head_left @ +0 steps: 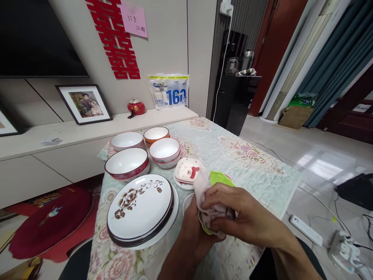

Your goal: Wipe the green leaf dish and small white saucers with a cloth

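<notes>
We gripped a small, yellow-green-rimmed dish [206, 229] in our left hand [194, 223] above the floral tablecloth [247, 151]; our right hand [233, 210] pinched a pale-pink cloth [201, 188] bunched inside (our hands hid much). Beyond brown-flowered, round white plates [142, 206], coloured-rimmed, round white bowls [126, 159] stood nested.

Your right hand [231, 210] and the cloth [201, 188] are covering most of the dish [206, 230] your left hand [194, 223] is gripping. The television [35, 39] and the far-left picture frame [11, 130] are running out past the view's edges.
</notes>
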Demonstrator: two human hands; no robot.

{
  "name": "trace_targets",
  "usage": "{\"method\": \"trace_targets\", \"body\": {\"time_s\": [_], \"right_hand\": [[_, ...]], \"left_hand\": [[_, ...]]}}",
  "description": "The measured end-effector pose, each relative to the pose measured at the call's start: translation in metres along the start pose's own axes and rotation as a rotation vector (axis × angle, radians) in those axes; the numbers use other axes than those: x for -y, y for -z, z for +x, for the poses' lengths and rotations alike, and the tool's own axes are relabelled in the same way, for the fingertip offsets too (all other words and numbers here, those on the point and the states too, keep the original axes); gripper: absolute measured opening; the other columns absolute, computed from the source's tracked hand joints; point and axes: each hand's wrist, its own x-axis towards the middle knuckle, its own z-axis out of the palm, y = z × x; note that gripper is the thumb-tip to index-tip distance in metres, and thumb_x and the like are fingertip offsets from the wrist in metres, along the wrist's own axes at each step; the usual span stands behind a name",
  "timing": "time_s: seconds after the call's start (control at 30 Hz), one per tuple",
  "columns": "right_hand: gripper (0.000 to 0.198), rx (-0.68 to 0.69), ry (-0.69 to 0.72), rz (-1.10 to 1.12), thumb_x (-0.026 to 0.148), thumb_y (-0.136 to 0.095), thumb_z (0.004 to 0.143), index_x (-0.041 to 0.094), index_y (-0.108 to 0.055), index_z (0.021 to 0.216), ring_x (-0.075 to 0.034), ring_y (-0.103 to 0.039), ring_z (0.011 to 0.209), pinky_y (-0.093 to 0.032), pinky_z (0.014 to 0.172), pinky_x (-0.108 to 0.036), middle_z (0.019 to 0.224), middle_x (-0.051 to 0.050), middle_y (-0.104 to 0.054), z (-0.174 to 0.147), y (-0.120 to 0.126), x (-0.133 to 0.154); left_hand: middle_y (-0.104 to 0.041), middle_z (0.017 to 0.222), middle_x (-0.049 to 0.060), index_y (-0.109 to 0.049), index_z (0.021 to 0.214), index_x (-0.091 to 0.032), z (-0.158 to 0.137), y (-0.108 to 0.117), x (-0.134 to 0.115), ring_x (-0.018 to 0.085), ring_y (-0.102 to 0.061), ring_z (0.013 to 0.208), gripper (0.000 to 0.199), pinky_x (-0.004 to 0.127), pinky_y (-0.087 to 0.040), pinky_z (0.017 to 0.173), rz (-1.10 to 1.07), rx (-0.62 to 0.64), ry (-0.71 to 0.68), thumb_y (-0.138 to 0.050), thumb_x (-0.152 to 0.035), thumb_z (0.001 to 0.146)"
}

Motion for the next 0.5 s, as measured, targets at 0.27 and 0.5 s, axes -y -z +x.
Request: {"method": "trace_targets", "body": {"time_s": [0.27,0.5], "right_hand": [[0.026,-0.373,0.045,-0.403,0.01,-0.053,0.096,0.022,-0.065,0.117,-0.021,-0.059,0.103,-0.053,0.086,-0.038,0.109,-0.008,-0.063,0.006,-0.008,-0.031],[0.027,-0.627,-0.081,-0.674,0.018,-0.051,0.097,0.015,-0.061,0.122,-0.027,-0.06,0.1,-0.054,0.085,-0.047,0.106,-0.014,-0.063,0.007,-0.011,-0.04]], "left_hand": [[-0.061,0.051,0.007,-0.065,0.074,-0.014,-0.003,-0.001,0.002,0.015,-0.055,0.043,0.057,0.019,-0.027,0.035,0.176,0.07,0.021,-0.042,-0.062,0.095],[-0.061,0.056,0.003,-0.066,0.116,-0.017,-0.004,-0.004,0.008,0.015,-0.054,0.045,0.059,0.021,-0.032,0.036,0.226,0.141,-0.156,-0.048,-0.067,0.092]]}}
